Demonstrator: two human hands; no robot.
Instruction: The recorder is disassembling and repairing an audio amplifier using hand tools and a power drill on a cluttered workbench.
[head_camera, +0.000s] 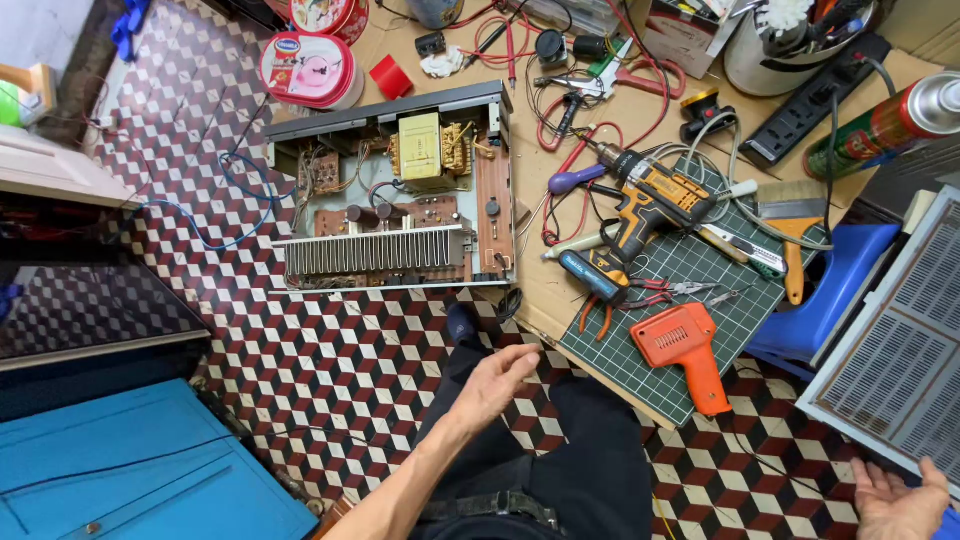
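Observation:
My left hand (495, 378) hovers open above my dark-trousered knee, fingers relaxed and pointing toward an opened amplifier chassis (392, 195) on the tiled floor. Inside the chassis I see a yellow transformer, brown circuit boards and a finned heat sink. My right hand (897, 498) sits at the lower right corner, palm up and empty, just under a perforated metal cover panel (900, 340). An orange soldering gun (685, 350) lies on a green cutting mat (690, 275), between the two hands.
A cordless drill (650, 205), pliers, a brush (795, 225) and screwdrivers crowd the mat and cardboard. A spray can (885, 120), power strip (815, 95), round tins (310, 65) and red tape lie beyond. A blue stool (830, 290) stands right; a blue panel (130, 470) lower left.

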